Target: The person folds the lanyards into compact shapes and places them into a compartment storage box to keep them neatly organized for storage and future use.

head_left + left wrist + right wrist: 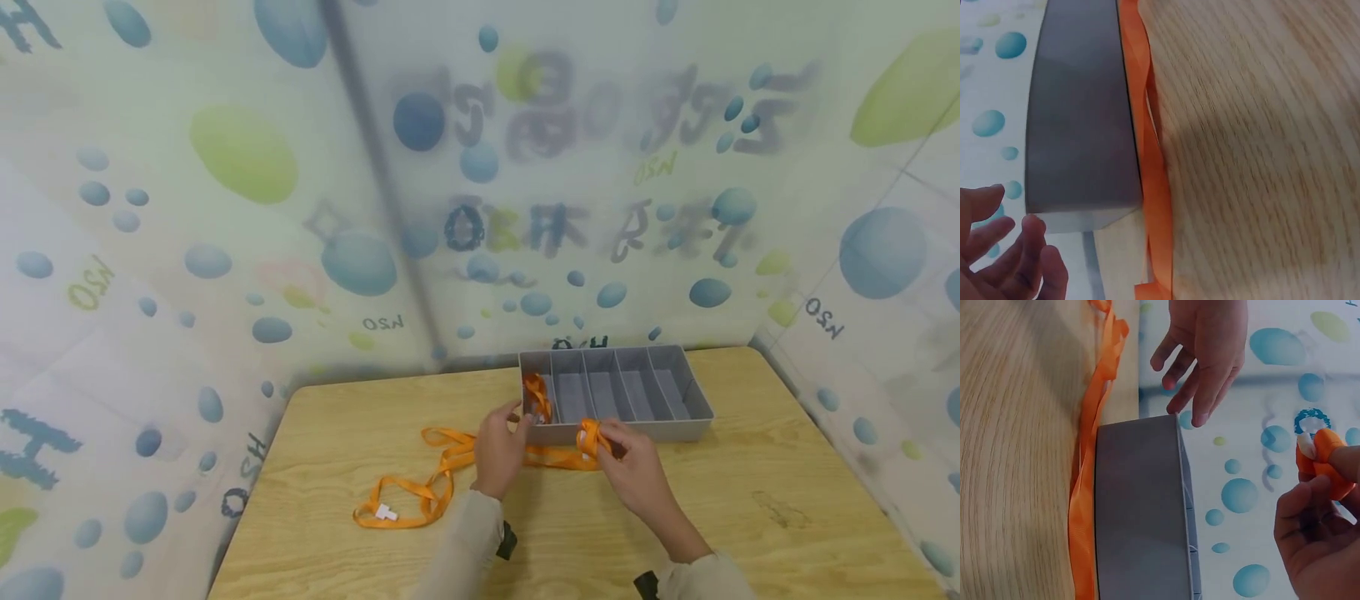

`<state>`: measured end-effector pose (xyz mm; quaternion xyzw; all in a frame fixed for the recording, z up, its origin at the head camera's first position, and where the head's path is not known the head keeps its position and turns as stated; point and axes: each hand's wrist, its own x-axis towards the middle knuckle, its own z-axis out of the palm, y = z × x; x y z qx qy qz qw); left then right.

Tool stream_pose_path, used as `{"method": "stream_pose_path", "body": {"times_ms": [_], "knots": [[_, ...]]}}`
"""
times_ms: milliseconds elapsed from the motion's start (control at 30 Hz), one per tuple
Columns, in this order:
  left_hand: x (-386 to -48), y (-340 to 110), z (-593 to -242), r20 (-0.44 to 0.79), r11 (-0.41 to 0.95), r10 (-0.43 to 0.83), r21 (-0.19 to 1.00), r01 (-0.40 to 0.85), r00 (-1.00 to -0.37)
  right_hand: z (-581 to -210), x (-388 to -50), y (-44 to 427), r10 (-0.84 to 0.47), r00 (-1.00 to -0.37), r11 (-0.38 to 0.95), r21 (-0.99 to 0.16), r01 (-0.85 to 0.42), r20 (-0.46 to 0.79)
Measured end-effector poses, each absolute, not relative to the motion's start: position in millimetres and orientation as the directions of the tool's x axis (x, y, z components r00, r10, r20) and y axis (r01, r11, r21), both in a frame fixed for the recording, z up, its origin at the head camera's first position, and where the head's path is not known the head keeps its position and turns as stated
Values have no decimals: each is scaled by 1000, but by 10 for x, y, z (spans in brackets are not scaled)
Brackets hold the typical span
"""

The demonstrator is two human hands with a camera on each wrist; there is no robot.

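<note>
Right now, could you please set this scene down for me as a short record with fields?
Surface: wood-grain table
Container: gray five-compartment tray by the table's far edge
In tray: bunched orange lanyard in the leftmost compartment
Right hand: pinches a folded orange lanyard with a white piece, at the tray's near side
Left hand: at the tray's left end, fingers loosely bent, contact unclear
Loose: orange strap along the tray's front; orange loop with a white clip farther left

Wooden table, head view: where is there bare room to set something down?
Bare: the table right of the gray box, up to the right wall, and left of the looped orange lanyard. The box's four right compartments look free. Crowded: around the left hand and right hand.
</note>
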<state>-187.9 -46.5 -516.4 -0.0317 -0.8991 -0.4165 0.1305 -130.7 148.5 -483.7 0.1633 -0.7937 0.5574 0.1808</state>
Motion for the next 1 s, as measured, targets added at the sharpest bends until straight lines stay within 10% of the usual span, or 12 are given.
{"method": "stream_pose_path", "body": {"times_ms": [1000], "knots": [[-1994,-469,-5365,210,694,-65,712,107,-976,-5103,-2077,1449,-108,-939,744,-600,-294,326]]}}
